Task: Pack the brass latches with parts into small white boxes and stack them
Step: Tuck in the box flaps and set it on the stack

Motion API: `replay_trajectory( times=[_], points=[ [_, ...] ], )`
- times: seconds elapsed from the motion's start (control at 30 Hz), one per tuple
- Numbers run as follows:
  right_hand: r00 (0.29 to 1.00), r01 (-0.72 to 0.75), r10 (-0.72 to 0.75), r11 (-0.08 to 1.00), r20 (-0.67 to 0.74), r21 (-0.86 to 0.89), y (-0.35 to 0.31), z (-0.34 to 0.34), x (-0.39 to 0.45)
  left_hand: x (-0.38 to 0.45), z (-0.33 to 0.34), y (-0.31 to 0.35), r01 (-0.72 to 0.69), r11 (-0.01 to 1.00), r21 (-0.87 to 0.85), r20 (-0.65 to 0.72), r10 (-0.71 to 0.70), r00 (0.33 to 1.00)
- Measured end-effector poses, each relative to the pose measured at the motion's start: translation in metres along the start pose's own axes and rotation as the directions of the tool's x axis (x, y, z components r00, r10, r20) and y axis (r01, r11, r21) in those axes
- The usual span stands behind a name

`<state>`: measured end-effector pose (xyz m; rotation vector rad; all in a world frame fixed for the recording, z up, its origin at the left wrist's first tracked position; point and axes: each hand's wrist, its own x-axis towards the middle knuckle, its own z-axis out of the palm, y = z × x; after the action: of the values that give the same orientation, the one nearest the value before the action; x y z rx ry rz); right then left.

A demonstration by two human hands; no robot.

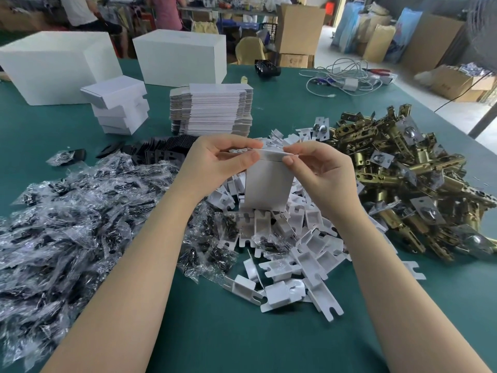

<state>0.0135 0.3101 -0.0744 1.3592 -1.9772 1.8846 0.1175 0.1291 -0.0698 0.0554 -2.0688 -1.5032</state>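
Both hands pinch one small white box (267, 181) upright above the desk (242, 345) — left hand (217, 162), right hand (320, 168) at its top flap.

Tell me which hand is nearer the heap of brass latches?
Right. The right hand grips the small white box just beside the heap of brass latches; the left hand is on the box's far side.

Counts: 2 big white cartons (53, 63) (180, 56); 4 closed small boxes stacked (119, 109); 1 stack of flat blanks (212, 109); 1 box in hand (267, 181); 2 hands (215, 162) (320, 168). Latches (398, 184), white inserts (290, 251), bagged parts (80, 211): heaps, too many to count.
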Motion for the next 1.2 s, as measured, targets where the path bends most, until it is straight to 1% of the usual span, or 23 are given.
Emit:
replay_trajectory(
  times=[0.07, 0.1, 0.13, 0.23, 0.3, 0.43, 0.7, 0.8, 0.9, 1.03, 1.1, 1.13, 1.2],
  points=[
    [0.996, 0.077, -0.081, 0.991, -0.035, -0.106, 0.000, 0.003, 0.000, 0.001, -0.001, -0.001, -0.004, 1.000, 0.005, 0.007, 0.004, 1.000],
    [0.995, 0.084, -0.091, 0.988, -0.052, -0.127, 0.000, 0.005, -0.001, 0.001, -0.001, -0.001, -0.003, 1.000, 0.011, 0.008, 0.003, 1.000],
    [0.995, 0.061, -0.069, 0.991, -0.072, -0.117, 0.000, 0.007, -0.001, 0.002, 0.000, -0.002, -0.002, 1.000, 0.015, 0.008, 0.002, 1.000],
    [0.994, -0.047, 0.050, 0.998, -0.097, 0.036, 0.001, 0.007, -0.001, 0.001, 0.001, -0.002, -0.004, 1.000, 0.009, 0.002, 0.004, 1.000],
    [0.995, -0.050, 0.057, 0.995, -0.086, 0.081, 0.001, 0.004, -0.001, 0.001, 0.001, -0.004, -0.003, 1.000, -0.006, -0.009, 0.003, 1.000],
    [0.997, -0.032, 0.037, 0.996, -0.070, 0.082, 0.002, 0.001, -0.001, 0.000, 0.002, -0.007, -0.006, 0.999, -0.040, -0.022, 0.005, 1.000],
    [0.999, 0.017, -0.018, 1.000, -0.044, -0.023, 0.002, -0.001, -0.001, 0.000, 0.001, -0.001, -0.033, 0.999, -0.028, 0.010, 0.033, 0.999],
    [0.993, 0.106, -0.111, 0.983, -0.025, -0.150, 0.004, 0.001, -0.002, -0.001, 0.001, -0.002, -0.031, 0.998, -0.053, 0.020, 0.032, 0.999],
    [0.989, 0.140, -0.147, 0.971, -0.024, -0.194, 0.005, 0.001, -0.002, -0.002, -0.001, -0.004, -0.039, 0.998, -0.049, 0.033, 0.040, 0.999],
    [0.977, 0.210, -0.207, 0.930, 0.044, -0.302, 0.010, 0.000, -0.003, -0.001, 0.005, -0.006, -0.059, 0.998, -0.023, 0.030, 0.060, 0.998],
    [0.982, 0.191, -0.184, 0.938, 0.052, -0.289, 0.011, 0.002, -0.004, -0.001, 0.008, -0.007, -0.065, 0.998, 0.008, 0.037, 0.065, 0.997],
    [0.986, 0.166, -0.161, 0.948, 0.039, -0.271, 0.012, 0.004, -0.005, -0.001, 0.010, -0.007, -0.073, 0.996, 0.054, 0.046, 0.070, 0.996],
    [0.996, 0.082, -0.085, 0.982, -0.012, -0.171, 0.013, 0.007, -0.007, -0.001, 0.011, -0.006, -0.065, 0.989, 0.132, 0.069, 0.057, 0.996]
  ],
)
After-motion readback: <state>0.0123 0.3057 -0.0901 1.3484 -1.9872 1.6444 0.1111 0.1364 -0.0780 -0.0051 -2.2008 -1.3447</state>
